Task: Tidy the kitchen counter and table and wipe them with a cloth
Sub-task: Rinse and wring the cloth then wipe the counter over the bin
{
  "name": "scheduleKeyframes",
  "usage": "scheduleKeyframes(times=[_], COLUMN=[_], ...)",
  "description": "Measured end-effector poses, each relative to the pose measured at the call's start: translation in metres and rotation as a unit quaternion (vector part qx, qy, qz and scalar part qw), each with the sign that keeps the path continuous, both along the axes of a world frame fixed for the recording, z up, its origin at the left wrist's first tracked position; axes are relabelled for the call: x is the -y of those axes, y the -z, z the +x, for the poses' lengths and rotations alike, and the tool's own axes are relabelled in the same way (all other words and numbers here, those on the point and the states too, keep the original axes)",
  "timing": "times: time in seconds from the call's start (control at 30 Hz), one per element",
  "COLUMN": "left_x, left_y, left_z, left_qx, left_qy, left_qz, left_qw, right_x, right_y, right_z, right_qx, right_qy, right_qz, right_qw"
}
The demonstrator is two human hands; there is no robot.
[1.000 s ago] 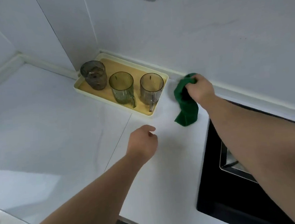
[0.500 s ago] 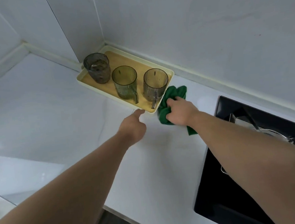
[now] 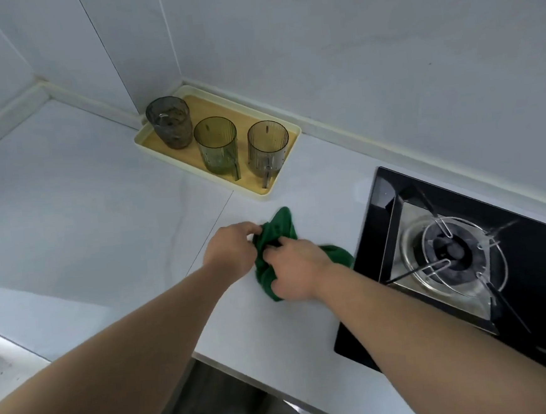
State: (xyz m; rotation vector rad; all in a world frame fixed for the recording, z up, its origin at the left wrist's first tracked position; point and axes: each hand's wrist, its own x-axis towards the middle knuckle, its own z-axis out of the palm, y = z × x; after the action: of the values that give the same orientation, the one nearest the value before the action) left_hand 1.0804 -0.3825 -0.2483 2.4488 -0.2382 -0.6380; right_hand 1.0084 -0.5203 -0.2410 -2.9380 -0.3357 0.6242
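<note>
A crumpled green cloth (image 3: 279, 226) lies on the white counter (image 3: 103, 226) in the middle of the view, just in front of the tray. My right hand (image 3: 298, 270) presses on it from the right with fingers closed into its folds. My left hand (image 3: 232, 249) pinches the cloth's left edge between thumb and fingers. Part of the cloth is hidden under my right hand, and one end of it sticks out beside the hob.
A cream tray (image 3: 290, 169) with a wooden base stands against the back wall and holds three tinted ribbed glasses (image 3: 216, 146). A black gas hob (image 3: 530, 261) with a metal burner ring fills the right side. The counter's front edge runs below my forearms.
My right hand dragged the cloth from the back wall toward the front, past the tray's corner. My left hand, open on the counter before, has closed on the cloth's left edge.
</note>
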Motion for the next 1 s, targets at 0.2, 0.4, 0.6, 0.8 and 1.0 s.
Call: scheduleKeyframes(times=[0.2, 0.4, 0.6, 0.8, 1.0], left_x=[-0.037, -0.067, -0.125, -0.215, -0.313], left_y=[-0.006, -0.011, -0.029, -0.037, -0.038], left_z=[-0.044, -0.085, -0.085, -0.062, -0.036], left_qx=[0.018, -0.014, 0.019, 0.057, 0.124], left_qy=[0.100, 0.163, 0.090, -0.084, -0.296], left_qz=[0.066, 0.038, -0.051, -0.083, -0.048], left_qw=[0.993, 0.986, 0.994, 0.991, 0.946], right_x=[-0.035, -0.062, -0.088, -0.171, -0.299], right_y=[-0.004, -0.013, -0.030, -0.080, -0.090], right_z=[-0.054, -0.087, -0.061, 0.007, 0.072], right_qx=[0.002, -0.032, 0.042, 0.215, 0.255], right_qy=[0.000, 0.054, 0.299, 0.406, 0.190], right_qz=[0.014, 0.019, 0.114, 0.303, 0.294], right_qw=[1.000, 0.998, 0.947, 0.835, 0.901])
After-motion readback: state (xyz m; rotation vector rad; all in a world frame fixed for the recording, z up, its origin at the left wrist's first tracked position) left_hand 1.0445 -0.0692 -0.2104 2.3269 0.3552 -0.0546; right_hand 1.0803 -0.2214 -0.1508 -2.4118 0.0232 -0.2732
